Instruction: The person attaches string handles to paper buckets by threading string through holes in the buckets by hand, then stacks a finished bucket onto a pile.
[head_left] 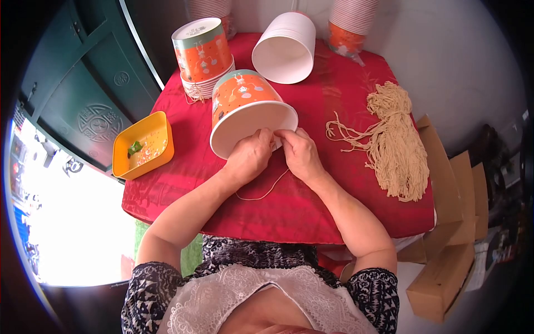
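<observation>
An orange patterned paper bucket point(245, 92) lies tilted on the red cloth, its white open mouth facing me. My left hand point(253, 153) is closed at the lower rim, fingers pinched together. Beside it, my right hand point(298, 150) pinches at the same rim, thumb and fingertips nearly meeting the left ones. A thin beige string point(266, 195) hangs from near my right hand and curves over the cloth. Exactly how the string sits between the fingertips is hidden.
Red-covered table point(334, 217). Back left, stacked orange buckets point(203, 55); behind, white buckets point(286, 50). Yellow tray point(143, 146) with small bits at left. Beige string bundle point(397, 145) at right. Wrapped bucket stack point(351, 28) at back right. Cardboard boxes point(445, 267) beside the table.
</observation>
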The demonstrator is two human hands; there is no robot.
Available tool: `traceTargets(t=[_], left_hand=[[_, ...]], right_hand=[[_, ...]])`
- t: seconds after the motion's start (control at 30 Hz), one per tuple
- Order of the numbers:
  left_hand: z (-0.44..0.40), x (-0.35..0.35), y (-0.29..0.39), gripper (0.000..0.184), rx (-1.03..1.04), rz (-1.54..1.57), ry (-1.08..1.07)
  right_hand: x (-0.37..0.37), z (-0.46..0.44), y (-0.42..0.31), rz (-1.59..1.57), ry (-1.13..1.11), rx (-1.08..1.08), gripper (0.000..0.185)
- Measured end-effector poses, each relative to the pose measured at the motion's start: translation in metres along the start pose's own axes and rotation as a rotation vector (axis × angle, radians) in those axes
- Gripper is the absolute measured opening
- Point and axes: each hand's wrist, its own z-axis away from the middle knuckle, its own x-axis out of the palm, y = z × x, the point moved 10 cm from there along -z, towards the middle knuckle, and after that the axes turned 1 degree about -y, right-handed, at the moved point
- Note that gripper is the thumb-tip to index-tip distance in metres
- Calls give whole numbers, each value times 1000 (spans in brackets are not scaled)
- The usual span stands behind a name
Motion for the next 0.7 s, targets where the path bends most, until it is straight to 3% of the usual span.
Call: traceTargets(t=[0.3, 0.7], left_hand=[[0, 0, 3, 19, 31, 72, -34], [1, -4, 0, 16, 2, 126, -51]], right_hand=[[-1, -5, -6, -202, -159, 26, 22], [1, -4, -2, -146, -232, 77, 9]])
